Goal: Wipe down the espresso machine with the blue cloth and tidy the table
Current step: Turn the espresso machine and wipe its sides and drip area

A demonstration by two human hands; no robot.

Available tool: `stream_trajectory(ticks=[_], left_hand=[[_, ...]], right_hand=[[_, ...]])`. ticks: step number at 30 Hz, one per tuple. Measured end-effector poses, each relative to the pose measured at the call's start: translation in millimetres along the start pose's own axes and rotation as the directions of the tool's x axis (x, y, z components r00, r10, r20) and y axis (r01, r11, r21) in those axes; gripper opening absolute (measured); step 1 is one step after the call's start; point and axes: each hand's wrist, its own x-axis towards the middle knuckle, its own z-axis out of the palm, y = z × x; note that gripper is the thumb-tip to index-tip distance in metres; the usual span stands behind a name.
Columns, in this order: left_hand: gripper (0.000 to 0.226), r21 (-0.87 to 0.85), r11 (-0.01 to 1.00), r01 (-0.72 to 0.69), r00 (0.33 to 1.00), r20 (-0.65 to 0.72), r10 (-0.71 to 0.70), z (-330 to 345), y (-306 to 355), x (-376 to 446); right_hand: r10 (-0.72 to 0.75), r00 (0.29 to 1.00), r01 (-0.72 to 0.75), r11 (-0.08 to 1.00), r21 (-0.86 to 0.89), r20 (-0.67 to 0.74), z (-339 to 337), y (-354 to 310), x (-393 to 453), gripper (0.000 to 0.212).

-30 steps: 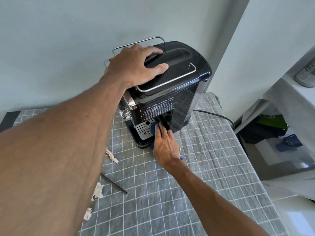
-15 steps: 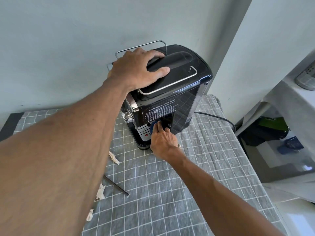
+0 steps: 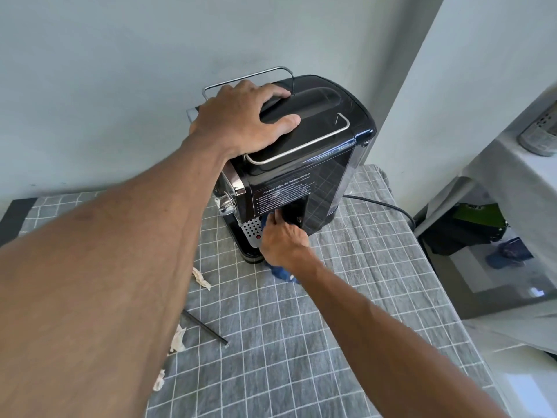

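I see the surface [image 3: 346,327] under a grey cloth with a white grid, pushed up against a pale wall. On it stands one machine [image 3: 304,164], a glossy black box with rounded top edges, a thin wire rail round the lid and a white-lettered label on the side facing me. A black cord [image 3: 382,205] runs off its right side across the cloth.

My left hand [image 3: 241,119] lies flat on the lid, fingers spread, thumb out along the raised centre panel; that grip is wide and holds nothing, just presses down on the top. My right hand [image 3: 283,241] is low at the machine's front, right by the perforated metal drip tray [image 3: 250,230] with its small red dot. The fingers are curled in, bunching the blue cloth [image 3: 281,271] against the dark recess under the label. A bit of blue peeks above the knuckles and a bigger crumpled fold hangs out below the wrist, touching the surface.

Nearer me, one thin dark stick [image 3: 205,327] lies on a slant. I count three crumpled whitish paper scraps [image 3: 202,277] strung along the left side, partly behind my forearm. A chrome knob [image 3: 224,203] pokes out on the machine's left.
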Motion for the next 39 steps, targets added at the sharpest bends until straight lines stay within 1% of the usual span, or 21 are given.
stream_trajectory(ticks=[2, 4, 8, 12, 13, 14, 16, 17, 18, 19, 21, 22, 24, 26, 29, 30, 32, 34, 35, 37, 39], left_hand=[[0.067, -0.007, 1.0, 0.005, 1.0, 0.005, -0.005, 0, -1, 0], [0.066, -0.014, 1.0, 0.008, 1.0, 0.004, -0.008, -2, -1, 0], [0.066, -0.013, 1.0, 0.006, 1.0, 0.001, -0.006, -1, -1, 0], [0.066, -0.009, 1.0, 0.006, 1.0, -0.011, -0.006, 0, 0, 1], [0.067, -0.008, 1.0, 0.005, 1.0, -0.013, -0.005, 0, 0, 1], [0.067, -0.005, 1.0, 0.004, 1.0, -0.015, -0.004, 0, 0, 1], [0.067, -0.004, 1.0, 0.002, 1.0, -0.014, -0.002, 0, -1, 1], [0.067, -0.007, 1.0, 0.001, 1.0, -0.012, -0.001, -1, -1, 1], [0.068, -0.01, 1.0, -0.002, 1.0, -0.012, 0.002, -1, -1, 1], [0.068, -0.013, 1.0, -0.004, 1.0, -0.012, 0.004, -1, -1, 1], [0.067, -0.013, 1.0, -0.006, 1.0, -0.01, 0.006, -1, -1, 1], [0.067, -0.012, 1.0, -0.008, 1.0, -0.013, 0.007, -1, 0, 2], [0.066, -0.003, 1.0, -0.007, 1.0, -0.023, 0.007, 0, -1, 2], [0.065, 0.002, 1.0, -0.008, 1.0, -0.02, 0.008, 0, -1, 2], [0.066, 0.003, 1.0, -0.005, 1.0, -0.023, 0.005, 0, -1, 2], [0.066, 0.004, 1.0, -0.007, 1.0, -0.021, 0.007, 0, -1, 1], [0.066, 0.008, 1.0, -0.009, 1.0, -0.021, 0.009, 0, -2, 1], [0.065, 0.013, 1.0, -0.008, 1.0, -0.025, 0.009, 0, -2, 3], [0.065, 0.012, 1.0, -0.006, 1.0, -0.026, 0.007, 0, -2, 3], [0.064, 0.012, 1.0, -0.009, 0.999, -0.031, 0.009, 1, -2, 3], [0.063, 0.016, 1.0, -0.011, 0.999, -0.038, 0.012, 1, -2, 3]], right_hand=[[0.011, 1.0, -0.009, 0.999, -0.048, 0.03, -8, -7, 14, 0.063], [-0.003, 1.0, 0.003, 0.999, -0.054, 0.006, -5, -8, 15, 0.062], [-0.079, 0.978, 0.09, 0.995, 0.048, -0.195, 38, 24, -19, 0.07], [-0.055, 0.953, 0.093, 0.989, 0.118, -0.297, 81, 46, -44, 0.083], [-0.087, 0.946, 0.123, 0.988, 0.098, -0.313, 87, 43, -44, 0.085], [-0.171, 0.93, 0.197, 0.979, 0.049, -0.325, 92, 38, -45, 0.088], [-0.411, 0.852, 0.403, 0.91, -0.094, -0.326, 103, 29, -49, 0.093], [-0.484, 0.815, 0.464, 0.875, -0.141, -0.318, 105, 31, -50, 0.094], [-0.497, 0.81, 0.474, 0.867, -0.154, -0.31, 103, 35, -51, 0.093], [-0.449, 0.839, 0.432, 0.893, -0.126, -0.307, 100, 41, -51, 0.091], [-0.23, 0.915, 0.248, 0.969, 0.011, -0.33, 93, 56, -50, 0.082], [-0.131, 0.922, 0.164, 0.985, 0.061, -0.365, 91, 60, -49, 0.079], [-0.038, 0.912, 0.096, 0.988, 0.121, -0.409, 93, 55, -49, 0.071], [-0.061, 0.909, 0.135, 0.979, 0.154, -0.411, 97, 44, -51, 0.062], [-0.271, 0.883, 0.311, 0.949, 0.044, -0.383, 99, 41, -45, 0.06], [-0.284, 0.87, 0.332, 0.942, 0.052, -0.403, 98, 44, -40, 0.057], [-0.161, 0.859, 0.282, 0.941, 0.187, -0.486, 96, 48, -31, 0.049], [-0.002, 0.848, 0.234, 0.899, 0.37, -0.53, 99, 40, -28, 0.044], [0.04, 0.839, 0.228, 0.88, 0.417, -0.543, 101, 33, -27, 0.043], [0.027, 0.826, 0.257, 0.872, 0.418, -0.564, 105, 20, -29, 0.043], [-0.083, 0.805, 0.351, 0.866, 0.357, -0.588, 105, 17, -28, 0.038]])
